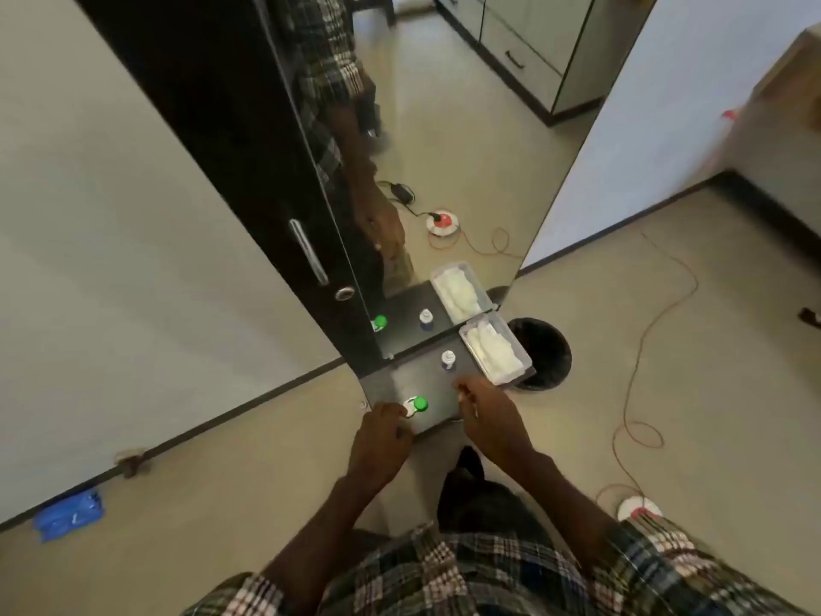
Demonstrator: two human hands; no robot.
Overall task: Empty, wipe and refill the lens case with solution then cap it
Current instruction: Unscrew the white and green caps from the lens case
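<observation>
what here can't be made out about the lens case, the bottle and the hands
- Lens case, head view: its left end is hidden under the left hand; whether a cap sits there cannot be told. The green cap shows.
- Solution bottle: too small and blurred to read or judge its fill.
- Right hand: a small pale thing at its fingertips is too blurred to name.
- Tissue tray: contents blurred.
</observation>
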